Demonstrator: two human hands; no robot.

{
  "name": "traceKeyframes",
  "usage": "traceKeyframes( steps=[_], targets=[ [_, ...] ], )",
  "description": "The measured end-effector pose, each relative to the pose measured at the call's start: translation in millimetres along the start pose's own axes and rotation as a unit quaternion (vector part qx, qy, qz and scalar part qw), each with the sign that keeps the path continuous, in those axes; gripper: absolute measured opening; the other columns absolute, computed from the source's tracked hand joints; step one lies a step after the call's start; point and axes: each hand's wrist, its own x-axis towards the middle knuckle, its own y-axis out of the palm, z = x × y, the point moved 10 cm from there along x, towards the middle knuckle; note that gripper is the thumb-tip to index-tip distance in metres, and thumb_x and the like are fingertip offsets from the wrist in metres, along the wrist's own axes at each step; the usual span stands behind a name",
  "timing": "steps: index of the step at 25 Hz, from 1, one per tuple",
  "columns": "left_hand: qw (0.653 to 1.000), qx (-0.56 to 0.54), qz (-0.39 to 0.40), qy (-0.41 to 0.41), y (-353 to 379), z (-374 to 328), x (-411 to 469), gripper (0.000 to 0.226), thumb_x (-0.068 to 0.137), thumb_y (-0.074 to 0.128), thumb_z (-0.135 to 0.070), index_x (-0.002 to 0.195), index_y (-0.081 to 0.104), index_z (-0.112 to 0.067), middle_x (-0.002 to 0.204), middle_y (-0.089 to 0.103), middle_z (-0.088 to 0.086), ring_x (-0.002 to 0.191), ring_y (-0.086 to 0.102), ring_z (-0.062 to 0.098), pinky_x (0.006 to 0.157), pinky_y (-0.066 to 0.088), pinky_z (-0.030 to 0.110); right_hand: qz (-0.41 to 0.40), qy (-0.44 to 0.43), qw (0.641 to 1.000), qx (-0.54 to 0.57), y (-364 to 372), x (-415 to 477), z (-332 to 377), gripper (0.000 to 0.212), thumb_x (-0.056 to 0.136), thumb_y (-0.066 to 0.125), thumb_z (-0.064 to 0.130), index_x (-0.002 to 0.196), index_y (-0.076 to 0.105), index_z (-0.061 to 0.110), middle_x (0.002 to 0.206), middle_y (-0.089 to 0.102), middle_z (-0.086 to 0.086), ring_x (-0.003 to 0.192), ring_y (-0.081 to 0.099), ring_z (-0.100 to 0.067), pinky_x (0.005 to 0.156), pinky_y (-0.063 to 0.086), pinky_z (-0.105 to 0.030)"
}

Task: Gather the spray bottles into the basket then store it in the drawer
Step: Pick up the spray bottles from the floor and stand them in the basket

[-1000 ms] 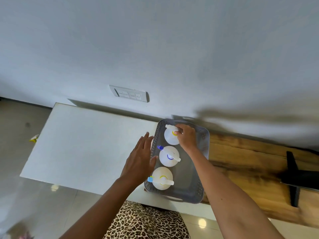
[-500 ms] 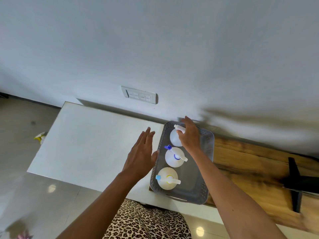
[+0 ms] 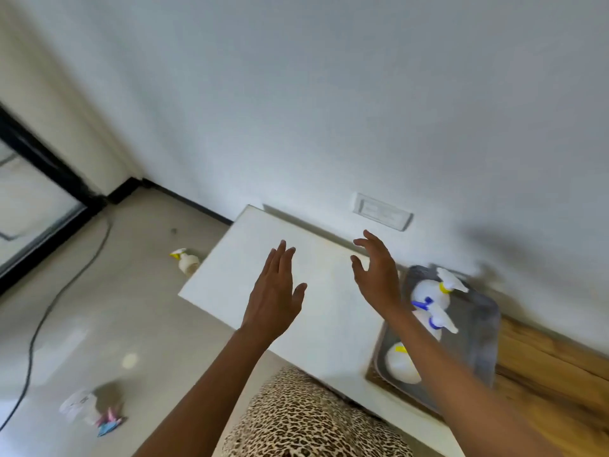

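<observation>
The grey basket (image 3: 474, 328) rests at the right, where the white cabinet top (image 3: 316, 311) meets the wooden surface. Three white spray bottles stand in it: a far one with a yellow collar (image 3: 428, 291), a middle one with a blue collar (image 3: 431, 319), and a near one (image 3: 400, 362) partly hidden by my right forearm. One more spray bottle (image 3: 186, 260) lies on the floor left of the cabinet. My left hand (image 3: 276, 295) and my right hand (image 3: 379, 275) hover above the white top, fingers spread, holding nothing.
A wall switch plate (image 3: 382, 211) sits above the cabinet. A black cable (image 3: 66, 285) runs across the tiled floor at left. Small litter (image 3: 95, 412) lies on the floor at bottom left. The wooden surface (image 3: 543, 374) extends right of the basket.
My right hand let go of the far bottle in the basket and rose to the left. My left hand lifted off the basket's side. The view swung left, showing the floor bottle.
</observation>
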Motion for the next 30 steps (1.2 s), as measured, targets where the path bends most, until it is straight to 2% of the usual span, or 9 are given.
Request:
traceKeyframes(
  steps=[7,10,13,18,25,30],
  targets=[
    [0.995,0.008,-0.078,-0.060,-124.3,143.8,-63.9,0.061,0.088,0.057,-0.018,0.140,0.028,-0.008,0.156,0.020,0.007,0.144,0.017,0.021,0.110,0.034,0.038,0.064,-0.076,0.995,0.028,128.0,-40.5,165.0,0.030,0.087,0.057,0.006,0.117,0.056,0.009,0.134,0.053,-0.008,0.126,0.047,-0.022,0.098,0.041,-0.030],
    [0.992,0.012,-0.094,-0.085,-158.1,197.7,-83.2,0.062,0.088,0.059,-0.017,0.140,0.028,-0.004,0.155,0.022,0.011,0.144,0.018,0.022,0.114,0.028,0.033,0.109,-0.105,0.988,0.026,182.7,-53.7,217.7,0.028,0.088,0.056,0.007,0.116,0.056,0.008,0.133,0.054,-0.008,0.125,0.048,-0.023,0.099,0.039,-0.027],
    [0.988,0.006,-0.109,-0.111,-182.3,244.5,-90.7,0.060,0.087,0.059,-0.016,0.138,0.030,-0.003,0.154,0.023,0.012,0.144,0.018,0.022,0.112,0.025,0.030,0.159,-0.124,0.979,0.020,232.9,-60.2,255.9,0.028,0.088,0.056,0.008,0.116,0.056,0.007,0.128,0.057,-0.009,0.121,0.051,-0.024,0.101,0.043,-0.031],
    [0.981,-0.015,-0.121,-0.151,-210.0,311.5,-78.1,0.061,0.087,0.060,-0.015,0.139,0.030,-0.004,0.155,0.021,0.011,0.144,0.018,0.023,0.112,0.026,0.033,0.212,-0.129,0.969,0.004,305.4,-38.9,297.7,0.029,0.088,0.058,0.011,0.117,0.056,0.007,0.125,0.059,-0.009,0.117,0.054,-0.023,0.097,0.042,-0.026],
    [0.975,-0.028,-0.101,-0.195,-241.6,432.9,3.5,0.059,0.086,0.059,-0.012,0.137,0.031,-0.001,0.153,0.022,0.018,0.143,0.019,0.028,0.117,0.021,0.035,0.276,-0.110,0.955,-0.009,443.0,38.0,334.2,0.029,0.085,0.060,0.008,0.113,0.059,0.004,0.120,0.062,-0.013,0.113,0.056,-0.027,0.098,0.044,-0.034],
    [0.967,-0.050,-0.046,-0.247,-233.7,541.6,79.1,0.060,0.088,0.057,-0.015,0.140,0.028,-0.004,0.155,0.018,0.014,0.144,0.016,0.025,0.116,0.020,0.033,0.336,-0.033,0.940,-0.038,557.4,105.4,321.6,0.027,0.086,0.058,0.009,0.113,0.059,0.005,0.118,0.063,-0.013,0.109,0.058,-0.027,0.090,0.044,-0.031]
  ],
)
